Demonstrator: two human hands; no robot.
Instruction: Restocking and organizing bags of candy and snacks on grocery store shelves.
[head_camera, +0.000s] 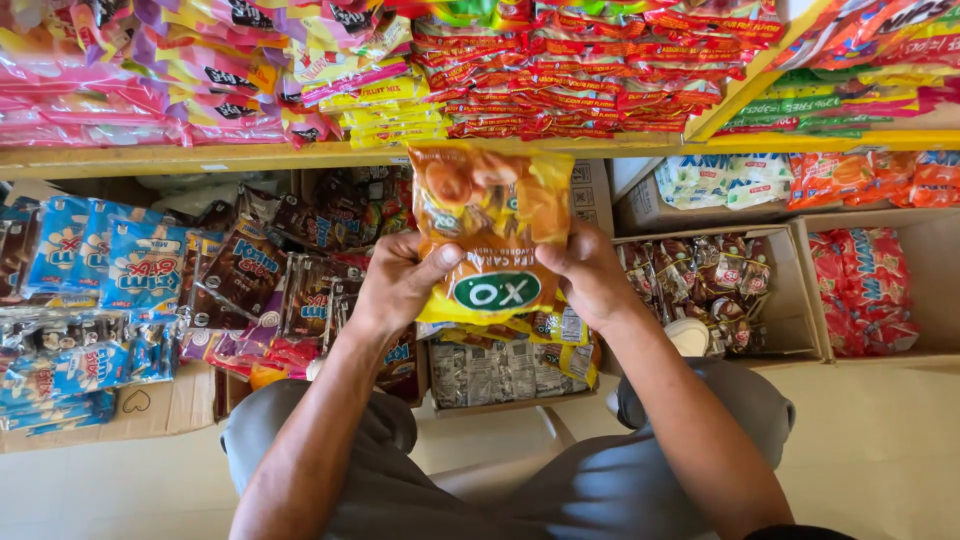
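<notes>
An orange and yellow candy bag (490, 225) with a green oval label is held upright in front of me, below the yellow shelf edge. My left hand (398, 283) grips its left side, thumb across the front. My right hand (590, 272) grips its right side. Under the bag, an open cardboard box (590, 195) holds more yellow bags (560, 330) and silver-backed packets (500, 370). My knees in grey trousers show below, crouched on the floor.
A yellow shelf (300, 155) above carries pink, yellow and red packets. Blue packets (100, 270) and brown packets (280, 270) fill boxes at left. At right, boxes hold mixed small candies (710, 290) and red packets (865, 285). Pale tiled floor (880, 450) lies at lower right.
</notes>
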